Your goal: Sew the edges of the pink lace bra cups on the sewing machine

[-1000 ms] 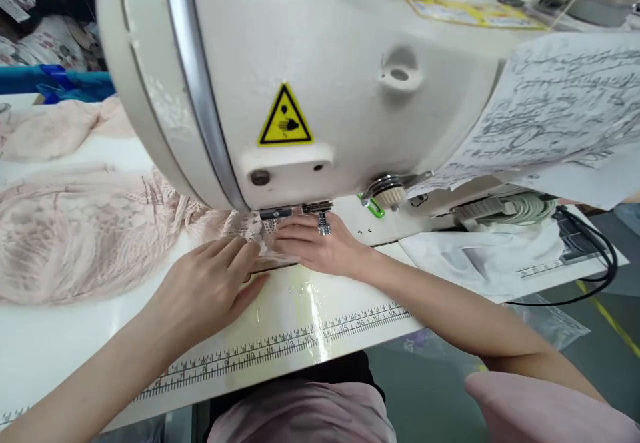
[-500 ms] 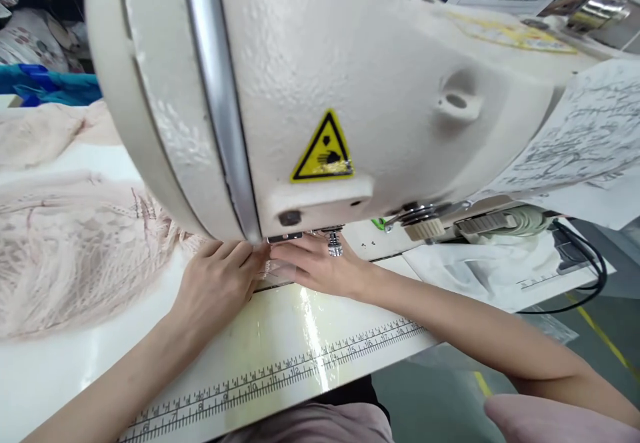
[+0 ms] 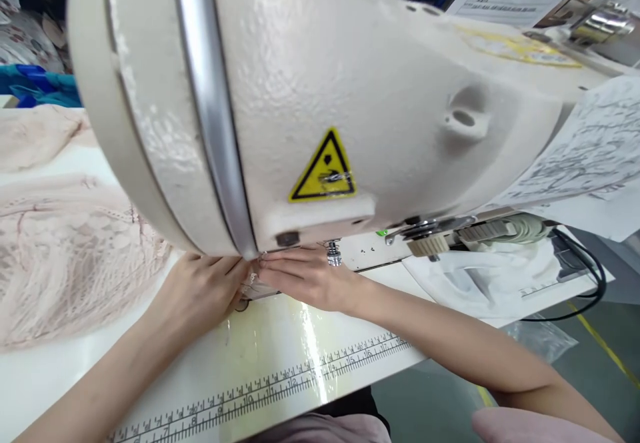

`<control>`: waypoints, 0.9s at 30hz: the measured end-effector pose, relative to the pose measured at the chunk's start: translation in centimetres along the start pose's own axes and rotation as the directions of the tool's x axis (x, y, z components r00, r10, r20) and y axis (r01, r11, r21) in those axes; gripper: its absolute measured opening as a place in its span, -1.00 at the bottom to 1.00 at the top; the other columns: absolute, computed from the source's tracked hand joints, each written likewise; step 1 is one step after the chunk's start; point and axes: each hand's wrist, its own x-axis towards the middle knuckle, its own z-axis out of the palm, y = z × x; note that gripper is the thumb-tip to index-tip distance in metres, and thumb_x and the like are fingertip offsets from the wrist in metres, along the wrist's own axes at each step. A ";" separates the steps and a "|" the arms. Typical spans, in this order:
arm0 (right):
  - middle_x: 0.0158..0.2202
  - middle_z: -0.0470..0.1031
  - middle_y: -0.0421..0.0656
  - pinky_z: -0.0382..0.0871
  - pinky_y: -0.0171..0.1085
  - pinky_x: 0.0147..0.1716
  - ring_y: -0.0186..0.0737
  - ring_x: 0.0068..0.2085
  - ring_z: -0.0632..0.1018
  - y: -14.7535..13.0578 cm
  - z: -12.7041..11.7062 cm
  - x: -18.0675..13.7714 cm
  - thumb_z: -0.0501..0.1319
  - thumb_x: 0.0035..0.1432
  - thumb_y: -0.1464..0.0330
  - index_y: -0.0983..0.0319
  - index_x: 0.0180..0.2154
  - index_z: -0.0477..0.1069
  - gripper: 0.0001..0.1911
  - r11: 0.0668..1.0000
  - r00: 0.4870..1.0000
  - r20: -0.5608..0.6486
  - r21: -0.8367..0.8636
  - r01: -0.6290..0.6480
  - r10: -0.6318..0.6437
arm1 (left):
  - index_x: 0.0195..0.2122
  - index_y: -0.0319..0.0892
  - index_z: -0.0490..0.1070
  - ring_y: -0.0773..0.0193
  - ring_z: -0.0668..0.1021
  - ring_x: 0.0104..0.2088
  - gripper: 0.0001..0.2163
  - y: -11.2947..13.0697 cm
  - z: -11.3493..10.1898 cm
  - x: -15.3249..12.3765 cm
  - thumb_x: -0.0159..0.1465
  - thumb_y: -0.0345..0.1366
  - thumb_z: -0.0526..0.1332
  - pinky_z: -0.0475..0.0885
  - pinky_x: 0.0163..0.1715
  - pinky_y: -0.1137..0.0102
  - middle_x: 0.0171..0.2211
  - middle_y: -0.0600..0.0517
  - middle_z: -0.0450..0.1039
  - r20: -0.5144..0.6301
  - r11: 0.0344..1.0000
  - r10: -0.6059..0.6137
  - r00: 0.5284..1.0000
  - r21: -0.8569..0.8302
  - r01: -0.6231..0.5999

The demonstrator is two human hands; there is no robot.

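A large cream sewing machine head (image 3: 310, 89) with a yellow warning sticker fills the upper view and hides the needle. Under its lower edge, my left hand (image 3: 200, 293) lies flat on the white table, fingers stretched toward the machine, pressing pale pink lace fabric (image 3: 65, 256). My right hand (image 3: 310, 276) lies beside it, fingers extended leftward and flat on a small bit of the lace at the machine's foot. The fingertips of both hands nearly meet; their tips are partly hidden by the machine.
A printed ruler strip (image 3: 280, 383) runs along the table's front edge. White cloth and paper (image 3: 480, 276) lie at the right with a black cable (image 3: 590, 283). A patterned sheet (image 3: 585, 149) hangs over the machine arm. More pink fabric (image 3: 35, 136) lies at the back left.
The view has moved closer and lower, so the machine head covers more of the hands. Both hands have stayed at the foot, fingers pushed slightly further under the machine.
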 end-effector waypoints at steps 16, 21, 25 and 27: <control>-0.11 0.58 -0.18 0.51 -0.34 -0.10 -0.36 -0.10 0.55 -0.1 0.3 0.0 0.10 0.29 0.50 0.22 -0.12 0.46 -0.79 0.986 0.997 -0.050 -0.161 0.046 -0.055 | -0.20 -0.29 0.50 0.19 0.56 -0.48 -0.72 0.3 -0.5 0.6 0.18 -0.49 0.04 0.30 -0.57 0.33 -0.32 -0.07 0.60 -0.012 0.997 0.006 1.000 0.072 -0.005; -0.12 0.58 -0.19 0.51 -0.34 -0.18 -0.35 -0.15 0.55 0.1 -0.6 0.1 0.11 0.29 0.49 0.21 -0.17 0.48 -0.80 0.984 0.999 -0.039 -0.175 0.027 -0.035 | -0.12 -0.36 0.50 0.10 0.59 -0.39 -0.73 0.7 -0.5 0.6 0.25 -0.38 0.07 0.34 -0.47 0.27 -0.29 -0.11 0.61 0.020 0.993 0.000 1.000 0.122 -0.003; -0.19 0.58 -0.21 0.45 -0.36 -0.29 -0.36 -0.22 0.55 0.1 -1.4 0.3 0.12 0.25 0.54 0.22 -0.22 0.49 -0.80 0.968 0.998 -0.055 -0.250 0.022 -0.037 | -0.09 -0.36 0.49 0.06 0.59 -0.35 -0.72 1.2 -0.5 0.8 0.28 -0.35 0.09 0.35 -0.41 0.23 -0.26 -0.11 0.61 0.013 0.988 -0.016 1.000 0.154 0.013; -0.21 0.58 -0.23 0.41 -0.38 -0.36 -0.38 -0.26 0.54 0.1 -1.8 0.5 0.12 0.23 0.55 0.21 -0.23 0.49 -0.79 0.950 0.996 -0.067 -0.309 0.034 -0.058 | -0.09 -0.36 0.49 0.05 0.59 -0.35 -0.73 1.4 -0.5 0.8 0.29 -0.35 0.09 0.34 -0.40 0.22 -0.27 -0.11 0.61 0.001 0.987 -0.027 1.000 0.160 0.026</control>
